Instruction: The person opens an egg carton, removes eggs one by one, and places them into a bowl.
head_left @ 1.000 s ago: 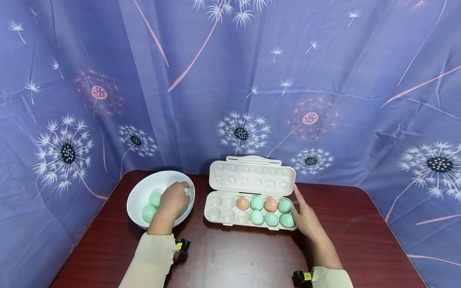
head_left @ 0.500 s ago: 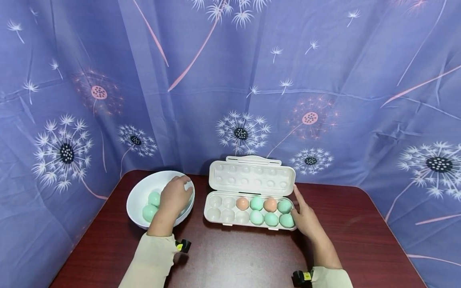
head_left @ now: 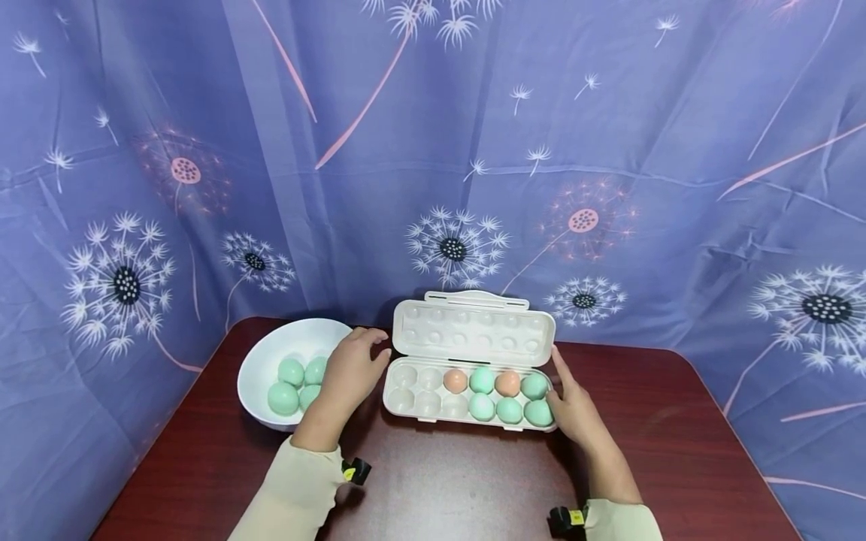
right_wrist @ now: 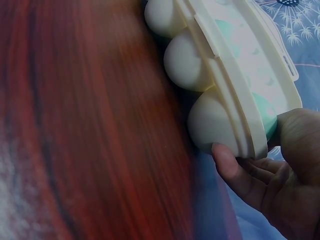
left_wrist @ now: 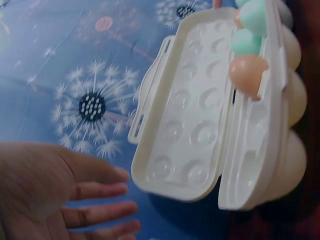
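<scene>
My left hand hangs between the white bowl and the egg carton. In the left wrist view its fingers are spread and fairly straight, with nothing seen in the palm. Several green eggs lie in the bowl, partly hidden by that hand. The carton's lid is tipped back; several green eggs and two orange eggs sit in its right cups. At the carton's right end my right hand holds on, a fingertip against the last cup's underside in the right wrist view.
The empty cups are at the carton's left end. Everything stands on a dark red wooden table. A blue dandelion-print curtain hangs close behind the carton and bowl.
My left hand has come out of the bowl and moved right toward the carton, uncovering more green eggs. The right hand and the carton have stayed put.
</scene>
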### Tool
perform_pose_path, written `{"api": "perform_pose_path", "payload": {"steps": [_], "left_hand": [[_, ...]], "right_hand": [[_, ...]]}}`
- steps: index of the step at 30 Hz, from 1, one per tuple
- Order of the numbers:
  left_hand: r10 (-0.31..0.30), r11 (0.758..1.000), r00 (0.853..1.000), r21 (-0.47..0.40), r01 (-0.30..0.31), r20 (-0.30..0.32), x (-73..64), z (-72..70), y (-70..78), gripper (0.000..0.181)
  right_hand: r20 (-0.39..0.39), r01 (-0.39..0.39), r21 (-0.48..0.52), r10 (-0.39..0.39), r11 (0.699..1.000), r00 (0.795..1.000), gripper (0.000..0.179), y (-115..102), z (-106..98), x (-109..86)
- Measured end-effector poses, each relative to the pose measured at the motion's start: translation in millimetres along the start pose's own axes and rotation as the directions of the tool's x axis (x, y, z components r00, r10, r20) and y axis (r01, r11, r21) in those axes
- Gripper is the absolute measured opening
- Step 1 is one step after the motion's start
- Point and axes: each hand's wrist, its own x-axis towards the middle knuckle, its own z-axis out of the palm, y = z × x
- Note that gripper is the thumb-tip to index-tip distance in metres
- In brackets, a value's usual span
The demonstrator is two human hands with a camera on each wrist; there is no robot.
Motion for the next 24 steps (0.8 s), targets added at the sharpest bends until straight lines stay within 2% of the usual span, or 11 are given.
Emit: {"api": "perform_pose_path", "payload": {"steps": [7,12,19,24], "left_hand": [[0.074,0.997,0.995,0.005,-0.074,0.063,-6.8,20.1,20.3,0.033],[0.129,0.99,0.985,0.038,-0.134,0.116,-9.9,38.3,32.2,0.035],[0.169,0.982,0.968,0.049,-0.181,0.186,-10.3,60.8,43.0,0.037],[0.191,0.975,0.959,0.069,-0.21,0.21,-9.7,74.9,45.9,0.037]], "right_hand": [[-0.002,0.003,0.014,-0.003,1.0,1.0,0.085,0,0,-0.1],[-0.006,0.013,0.002,-0.013,1.0,1.0,0.085,3,1,0.9],[-0.014,0.027,0.0,-0.027,1.0,1.0,0.085,4,2,1.9],[-0.02,0.03,-0.002,-0.03,1.0,0.999,0.085,3,3,1.7]]}}
